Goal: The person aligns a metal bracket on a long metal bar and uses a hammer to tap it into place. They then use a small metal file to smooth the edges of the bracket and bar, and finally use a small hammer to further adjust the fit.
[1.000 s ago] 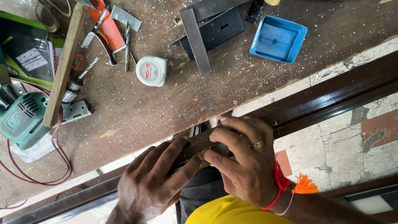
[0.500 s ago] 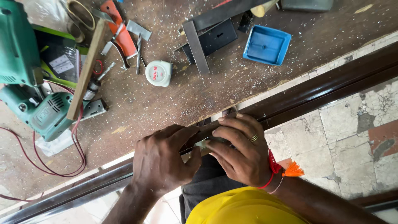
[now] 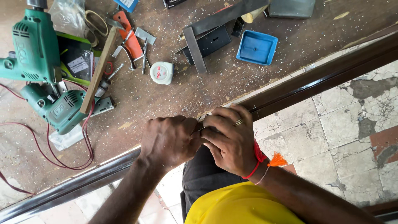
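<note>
**Head view: both hands bunched on the edge of a dark door**

Head view, looking straight down. The left hand [image 3: 169, 141] and the right hand [image 3: 227, 139] meet knuckle to knuckle on the dark brown door edge [image 3: 331, 72], which runs diagonally between a dusty wooden slab [image 3: 174, 99] and a cracked tile floor [image 3: 331, 124]. Both sets of fingers are curled together and pressed onto the edge; whatever small piece they pinch is hidden beneath them. The right wrist carries a red thread with an orange tassel [image 3: 277, 159], and a ring sits on one finger. Both forearms angle up from the lower frame. On the slab lie two green drills [image 3: 37, 54], a tape measure [image 3: 161, 73] and a blue tray [image 3: 257, 47].
</note>
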